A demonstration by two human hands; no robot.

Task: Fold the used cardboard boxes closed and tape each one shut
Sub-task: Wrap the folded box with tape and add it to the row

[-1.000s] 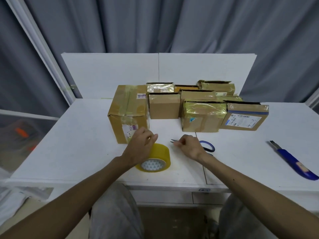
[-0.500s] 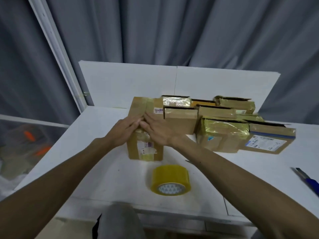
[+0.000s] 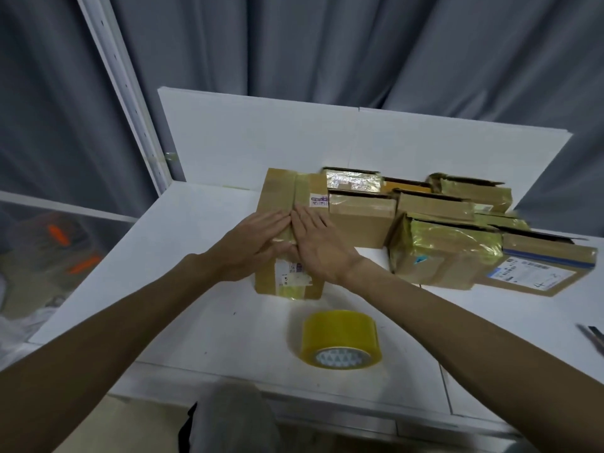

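A tall brown cardboard box [image 3: 277, 191] with a strip of yellowish tape along its top stands at the left end of the row of boxes. My left hand [image 3: 258, 240] and my right hand [image 3: 318, 246] lie flat side by side on its top near edge, fingers straight, pressing on the tape. A roll of yellow tape [image 3: 340, 343] lies on the white table [image 3: 196, 256] in front of the box, between my forearms. Several smaller used boxes [image 3: 447, 253] wrapped in old tape crowd to the right.
A flat box with a shipping label [image 3: 539, 273] lies at the far right. The tip of a dark tool [image 3: 593, 336] shows at the right edge. White panels [image 3: 261, 142] stand behind the boxes. A white post [image 3: 130, 103] and grey curtains are behind.
Both hands left the tape roll and scissors on the table and moved up onto the tall box's top. The view shifted left and closer.
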